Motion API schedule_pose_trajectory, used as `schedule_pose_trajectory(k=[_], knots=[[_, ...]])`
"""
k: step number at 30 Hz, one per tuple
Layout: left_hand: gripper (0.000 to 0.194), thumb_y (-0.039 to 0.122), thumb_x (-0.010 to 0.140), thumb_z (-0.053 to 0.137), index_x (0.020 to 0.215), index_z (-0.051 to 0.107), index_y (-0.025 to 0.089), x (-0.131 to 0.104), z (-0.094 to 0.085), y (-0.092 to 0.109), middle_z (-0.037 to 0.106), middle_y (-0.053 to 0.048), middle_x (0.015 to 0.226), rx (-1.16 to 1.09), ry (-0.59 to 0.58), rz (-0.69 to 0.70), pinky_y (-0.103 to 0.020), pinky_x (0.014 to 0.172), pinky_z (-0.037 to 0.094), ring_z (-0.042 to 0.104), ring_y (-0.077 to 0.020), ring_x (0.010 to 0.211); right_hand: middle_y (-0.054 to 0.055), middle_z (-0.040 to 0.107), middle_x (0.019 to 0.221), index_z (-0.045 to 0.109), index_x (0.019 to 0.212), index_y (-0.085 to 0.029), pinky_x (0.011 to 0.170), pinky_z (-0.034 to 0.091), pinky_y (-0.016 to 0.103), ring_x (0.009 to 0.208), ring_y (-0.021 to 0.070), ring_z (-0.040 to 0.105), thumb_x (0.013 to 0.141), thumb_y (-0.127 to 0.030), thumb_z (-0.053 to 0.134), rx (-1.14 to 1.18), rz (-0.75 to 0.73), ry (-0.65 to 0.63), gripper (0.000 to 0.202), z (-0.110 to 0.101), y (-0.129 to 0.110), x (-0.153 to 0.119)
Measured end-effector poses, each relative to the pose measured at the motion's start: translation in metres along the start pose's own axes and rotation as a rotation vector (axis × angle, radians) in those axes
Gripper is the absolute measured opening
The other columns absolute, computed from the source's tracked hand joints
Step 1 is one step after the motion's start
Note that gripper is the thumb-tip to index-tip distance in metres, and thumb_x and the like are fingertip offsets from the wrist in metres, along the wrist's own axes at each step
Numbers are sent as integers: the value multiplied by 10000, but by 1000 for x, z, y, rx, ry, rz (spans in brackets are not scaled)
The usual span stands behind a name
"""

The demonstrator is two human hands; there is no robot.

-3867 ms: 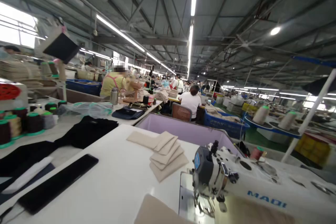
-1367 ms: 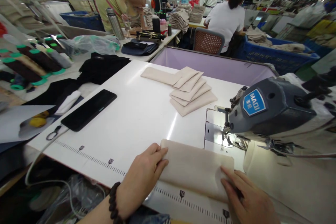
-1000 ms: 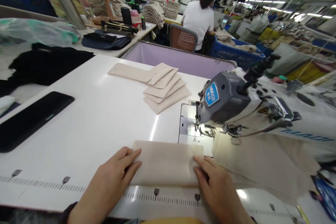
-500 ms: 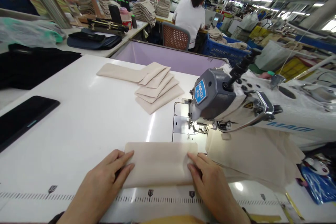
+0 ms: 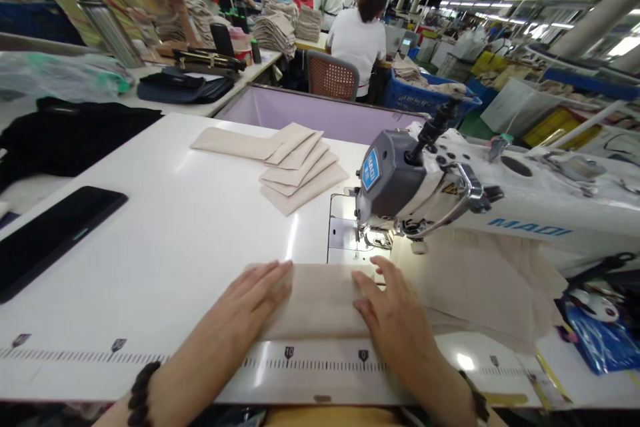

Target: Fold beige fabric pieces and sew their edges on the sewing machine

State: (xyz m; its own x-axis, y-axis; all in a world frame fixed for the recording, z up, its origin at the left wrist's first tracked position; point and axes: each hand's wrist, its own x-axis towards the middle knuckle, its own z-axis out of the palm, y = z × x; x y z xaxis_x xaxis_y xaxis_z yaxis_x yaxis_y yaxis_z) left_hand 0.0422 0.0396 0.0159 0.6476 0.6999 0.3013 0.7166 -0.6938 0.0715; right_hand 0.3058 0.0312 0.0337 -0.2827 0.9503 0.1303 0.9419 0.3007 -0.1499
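A folded beige fabric piece [image 5: 320,300] lies flat on the white table in front of the sewing machine [image 5: 400,180]. My left hand [image 5: 257,297] rests on its left end, fingers stretched out flat. Over the right end is my right hand [image 5: 385,300], its fingers apart and slightly bent, thumb and fingertips at the cloth. The needle area [image 5: 363,237] sits just beyond the fabric's upper right corner. Several folded beige pieces [image 5: 300,167] lie fanned out farther back, left of the machine.
Beige cloth panels [image 5: 480,287] lie beneath the machine arm. A black phone [image 5: 60,233] is at left, near a dark garment [image 5: 65,133]. A printed ruler [image 5: 320,365] runs along the front edge. Behind are a lilac trough [image 5: 320,110], a blue crate [image 5: 425,97] and a seated co-worker [image 5: 357,40].
My left hand has moved right and forward, from the fabric's left edge to lying flat on top of it. My right hand's fingers have lifted and spread. The view has shifted slightly.
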Motion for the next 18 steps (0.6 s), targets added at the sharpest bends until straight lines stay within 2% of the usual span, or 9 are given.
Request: schedule_pose_trajectory(k=[2,4,6,8,11,13,15,18], knots=[[437,2,848,247,1182,492,143,9,-1,5,509,-96,1260,8,-95,112,-345,935,442,476,-192,1144,136,413,1331,522,1168,-192,941,408,485,1181,279,421,797,-41,456,4,-234,-22,407,2,-1,4],[401,-23,824,282,1121,528,89,22,-4,15,569,-125,1169,32,-182,81,-358,903,463,538,-210,1054,103,431,1340,496,1196,-177,1007,368,429,1225,218,385,809,-7,397,47,-399,-109,434,4,-6,8],[272,69,853,396,1081,545,78,35,-8,29,610,-127,1046,41,-264,-24,-402,839,490,573,-244,940,112,489,1288,523,1157,-129,1018,369,389,1200,203,416,823,-28,399,75,-415,-147,370,5,-13,11],[231,240,856,509,1024,567,93,44,-7,42,615,-112,942,53,-313,-126,-442,758,504,576,-272,844,137,520,1241,539,1128,-94,1023,361,415,1174,234,436,834,-93,440,77,-352,-116,310,8,-21,11],[377,317,830,560,1084,538,40,44,5,53,573,-181,1086,96,-230,-151,-479,870,445,527,-329,1011,136,509,1243,473,1223,-121,1024,343,476,1175,265,425,847,-207,479,78,-316,-83,386,15,-25,8],[504,321,832,554,1197,447,-9,39,15,53,462,-234,1259,104,-149,-108,-460,971,376,425,-336,1174,129,442,1318,391,1299,-167,1021,324,523,1229,277,368,857,-240,467,57,-326,-81,455,20,-24,5],[580,373,848,518,1259,379,-12,33,22,49,368,-237,1345,97,-117,-83,-443,1003,346,351,-320,1246,124,351,1392,318,1344,-193,1019,294,567,1285,289,283,863,-243,446,27,-338,-88,500,25,-21,3],[654,512,856,435,1286,364,25,23,23,38,337,-213,1374,122,-108,-118,-464,998,342,320,-318,1269,108,265,1439,275,1362,-226,1007,250,624,1315,297,216,869,-230,413,1,-326,-124,512,27,-19,2]])
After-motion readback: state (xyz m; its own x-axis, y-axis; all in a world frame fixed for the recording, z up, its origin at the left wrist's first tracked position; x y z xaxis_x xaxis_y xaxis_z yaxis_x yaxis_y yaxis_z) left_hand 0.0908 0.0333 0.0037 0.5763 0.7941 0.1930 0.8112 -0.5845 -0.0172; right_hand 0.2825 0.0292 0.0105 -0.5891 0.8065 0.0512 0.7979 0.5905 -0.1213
